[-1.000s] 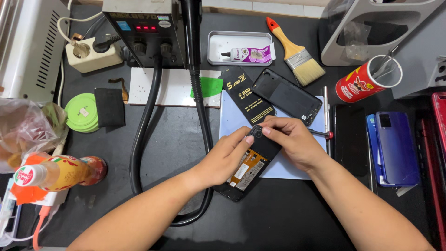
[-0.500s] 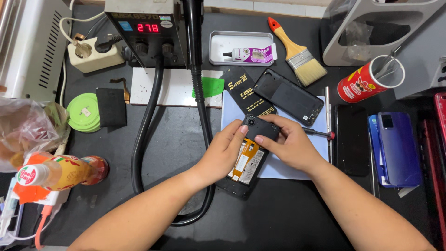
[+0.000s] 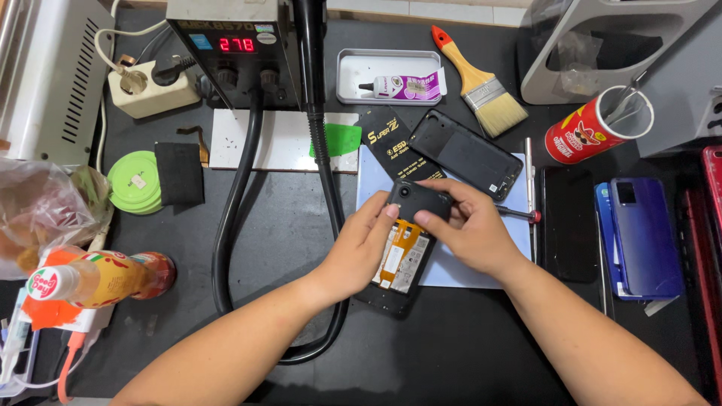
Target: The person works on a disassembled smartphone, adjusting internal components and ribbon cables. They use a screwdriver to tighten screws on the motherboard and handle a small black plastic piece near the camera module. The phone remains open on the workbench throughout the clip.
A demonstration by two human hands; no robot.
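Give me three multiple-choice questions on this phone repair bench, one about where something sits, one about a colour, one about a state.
1. Where is the paintbrush?
A. right of the metal tray
B. under the bottle
C. on the blue phone

2. What colour is the snack can?
A. green
B. red
C. white

3. How is the phone under the left hand and right hand?
A. sealed shut
B. opened, insides showing
C. screen lit

Answers: A, the brush lies just right of the tray; B, its body is red; B, orange ribbon and boards show.
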